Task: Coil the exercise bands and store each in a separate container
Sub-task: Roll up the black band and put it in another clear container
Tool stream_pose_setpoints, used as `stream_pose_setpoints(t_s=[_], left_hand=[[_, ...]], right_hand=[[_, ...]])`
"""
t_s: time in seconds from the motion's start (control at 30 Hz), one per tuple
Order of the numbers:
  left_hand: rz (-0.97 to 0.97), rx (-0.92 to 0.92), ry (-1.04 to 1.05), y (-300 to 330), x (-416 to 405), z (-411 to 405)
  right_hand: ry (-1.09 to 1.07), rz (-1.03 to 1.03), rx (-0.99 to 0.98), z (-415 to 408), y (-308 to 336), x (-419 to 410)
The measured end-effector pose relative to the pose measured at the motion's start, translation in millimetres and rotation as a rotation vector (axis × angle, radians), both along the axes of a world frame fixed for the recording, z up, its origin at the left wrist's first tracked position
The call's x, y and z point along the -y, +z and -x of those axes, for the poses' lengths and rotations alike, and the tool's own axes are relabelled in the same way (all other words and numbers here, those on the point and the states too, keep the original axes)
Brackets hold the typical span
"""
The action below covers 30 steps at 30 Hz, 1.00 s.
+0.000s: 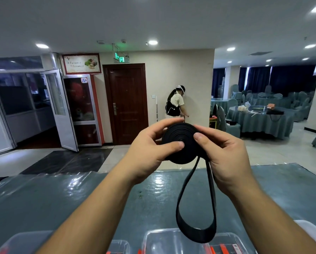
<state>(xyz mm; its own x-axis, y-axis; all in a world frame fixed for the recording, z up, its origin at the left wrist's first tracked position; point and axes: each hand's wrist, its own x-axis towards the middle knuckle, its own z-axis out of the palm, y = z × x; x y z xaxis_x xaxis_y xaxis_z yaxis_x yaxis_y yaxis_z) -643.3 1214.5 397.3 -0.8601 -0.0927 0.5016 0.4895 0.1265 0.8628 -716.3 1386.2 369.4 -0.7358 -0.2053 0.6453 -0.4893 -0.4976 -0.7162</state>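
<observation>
Black exercise band [181, 142], mostly wound into a flat coil, held up in both hands above the table [80, 195].

Left hand [150, 153] grips the coil's left side, thumb pressed flat near the centre, fingers curled over the far edge. Right hand [225, 153] pinches the right side, thumb on the face, fingers behind. Uncoiled tail hangs as a loop over a clear plastic container [164, 239] at the near table edge. A second container [23, 241] sits left, partly hidden by the forearm.

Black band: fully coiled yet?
Partly. Most of the black band is wound into a flat spiral held between the left hand and right hand; a loose loop hangs below.
</observation>
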Motion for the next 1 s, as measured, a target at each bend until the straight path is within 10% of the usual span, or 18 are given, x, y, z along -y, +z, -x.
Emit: stream_pose_setpoints(t_s=[1.0], left_hand=[[-0.127,-0.020,0.052,-6.2,-6.5,4.6]], right_hand=[[0.049,-0.076,-0.011,9.2,-2.9,-3.9]])
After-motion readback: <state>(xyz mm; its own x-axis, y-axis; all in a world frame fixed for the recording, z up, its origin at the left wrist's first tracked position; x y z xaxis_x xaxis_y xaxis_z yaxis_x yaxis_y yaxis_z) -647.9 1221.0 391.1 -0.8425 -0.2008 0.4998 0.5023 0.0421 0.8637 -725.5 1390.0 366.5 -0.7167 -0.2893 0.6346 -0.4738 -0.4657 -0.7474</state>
